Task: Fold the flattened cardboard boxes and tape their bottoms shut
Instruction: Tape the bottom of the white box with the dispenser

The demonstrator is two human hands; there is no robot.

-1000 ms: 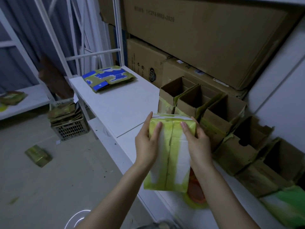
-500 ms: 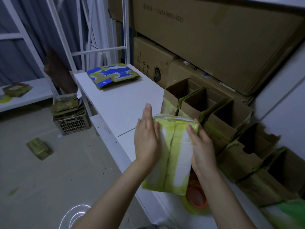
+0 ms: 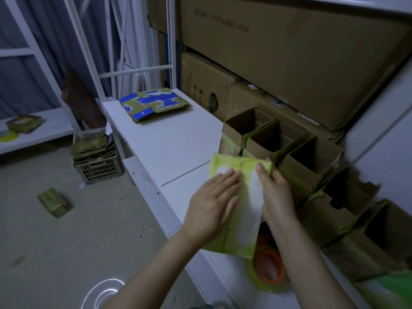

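Your left hand [image 3: 214,204] lies flat on the green box [image 3: 231,166] at the shelf's [image 3: 169,141] front edge. Your right hand [image 3: 276,192] grips its side.

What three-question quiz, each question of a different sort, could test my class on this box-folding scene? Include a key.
1. True or false: the left hand lies flat on the green box.
2. Multiple choice: the core of the tape roll is A orange, B blue, C black.
3. Short answer: what lies at the far end of the white table?
Key: 1 true; 2 A; 3 a stack of flattened boxes.
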